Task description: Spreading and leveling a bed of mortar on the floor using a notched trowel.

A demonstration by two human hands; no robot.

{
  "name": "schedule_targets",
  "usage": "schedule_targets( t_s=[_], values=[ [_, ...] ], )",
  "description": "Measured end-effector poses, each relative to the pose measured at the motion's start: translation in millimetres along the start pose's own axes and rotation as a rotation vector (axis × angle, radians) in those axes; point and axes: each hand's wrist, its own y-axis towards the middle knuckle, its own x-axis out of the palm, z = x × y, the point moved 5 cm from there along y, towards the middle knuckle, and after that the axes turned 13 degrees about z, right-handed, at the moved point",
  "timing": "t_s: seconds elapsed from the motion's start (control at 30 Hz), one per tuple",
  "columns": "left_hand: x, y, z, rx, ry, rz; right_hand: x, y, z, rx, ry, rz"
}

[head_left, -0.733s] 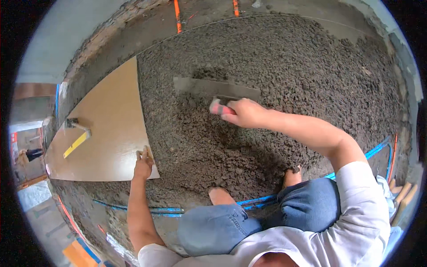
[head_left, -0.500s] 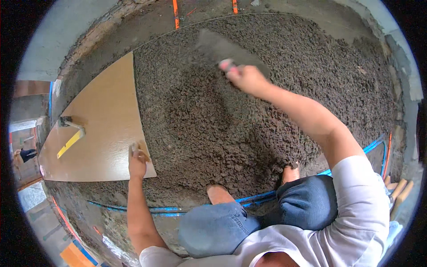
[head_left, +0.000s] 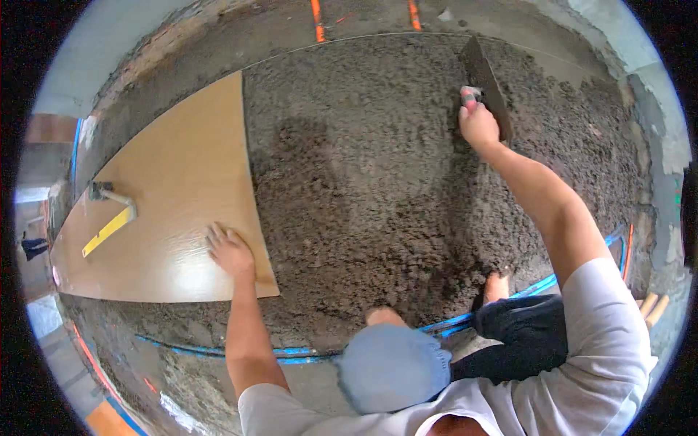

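My right hand (head_left: 480, 125) is closed around the handle of a long flat trowel (head_left: 488, 83). Its blade stands tilted on edge against the damp grey mortar bed (head_left: 378, 156), toward the far right. On the large glossy beige tile (head_left: 174, 167) at the left, my left hand (head_left: 231, 249) lies with fingers spread, near the tile's right edge. Further left on that tile rests a tool with a yellow handle (head_left: 107, 232) and a dark head. Mortar behind the trowel looks flatter, while the near part and right side are rough and crumbly.
Blue pipes (head_left: 291, 356) run along the near side of the mortar, by my knees and feet. A thin string line (head_left: 349, 38) crosses the far side, with orange conduits (head_left: 318, 20) beyond it. Wooden handles (head_left: 656, 309) show at the right, near a rough wall.
My right hand has swept the trowel rightward across the mortar, leaving a smoother strip, and the blade now stands more upright. My left hand has flattened onto the tile. The view has shifted slightly.
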Motion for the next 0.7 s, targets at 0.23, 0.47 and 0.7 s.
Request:
schedule_targets(
  t_s=[0.23,0.47,0.7],
  values=[
    [-4.6,0.3,6.3,-0.027,-0.049,-0.014,44.3,-75.6,-143.4,-0.255,0.131,-0.075],
    [-3.5,0.3,-2.7,-0.022,-0.047,-0.002,7.8,-157.7,-148.4,-0.636,0.254,-0.36],
    [-4.9,1.7,4.0,-0.026,-0.081,0.018,-46.1,-182.2,-90.2,-0.858,0.399,-0.86]
  ],
)
